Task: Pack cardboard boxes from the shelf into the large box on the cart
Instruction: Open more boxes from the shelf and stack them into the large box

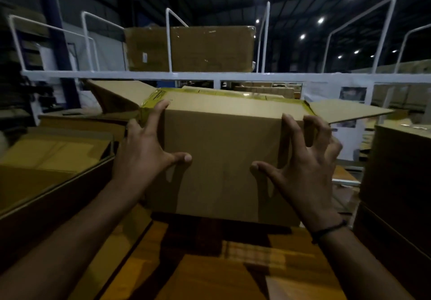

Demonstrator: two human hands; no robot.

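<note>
We record first the white metal shelf rack (210, 75), which spans the far side of the scene from left to right. At the near left stands a large dark-walled cardboard box (53, 197), open at the top, with flat tan cartons (46, 152) lying inside it. We judge this to be the packing box, though no cart shows beneath it. At the right edge rises a tall stack of brown cardboard (396, 171).

In the centre, nearer than the rack, is the task item: a yellow-taped brown cardboard box (221, 155), upright, its near face square to us. We cannot tell whether it rests on the orange-brown surface below or is carried clear of it. On the rack's top tier, far centre, sits a film-wrapped brown carton (189, 47). Loose cardboard flaps (349, 110) spread left and right behind the central box, and we cannot tell what they belong to.

The left hand (149, 145) clasps the box's left near corner, fingers spread along the side and thumb pressed on the near face. The right hand (303, 159) grips the right edge, fingers hooked round it and thumb on the near face. A black cord wristband (331, 229) circles the right wrist.

Assessment: packing is partly done. This box is in hand but not yet in the large box, and at least one carton is left on the shelf.
</note>
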